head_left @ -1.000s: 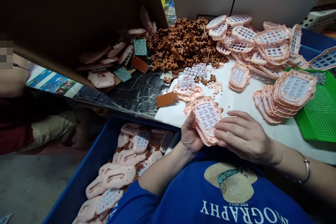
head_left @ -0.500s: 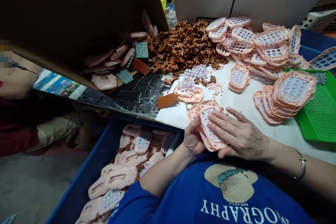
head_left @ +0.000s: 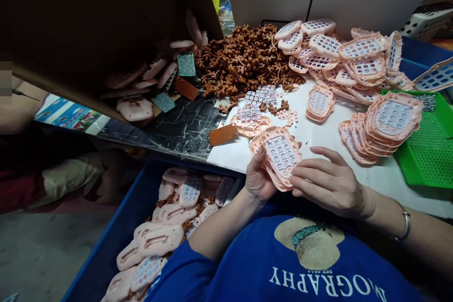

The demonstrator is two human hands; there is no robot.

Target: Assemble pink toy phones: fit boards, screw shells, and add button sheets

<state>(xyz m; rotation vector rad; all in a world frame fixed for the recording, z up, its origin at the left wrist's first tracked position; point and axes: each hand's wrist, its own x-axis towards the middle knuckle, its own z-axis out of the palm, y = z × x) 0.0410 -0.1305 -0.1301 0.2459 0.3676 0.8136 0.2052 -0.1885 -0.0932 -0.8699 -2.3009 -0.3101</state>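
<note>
So a pink toy phone shell, keypad side up, is gripped by the left hand over the near edge of the white table, with the thumb hooked on its left rim and what looks like a second shell stacked underneath. The lower right edge is pinched by the fingertips of the right hand, fingers laid out flat and close together. A stack of finished shells is parked to the right beside a green tray, a heap of brown plastic parts is piled further back, and a blue bin of more shells is sat down left.
</note>
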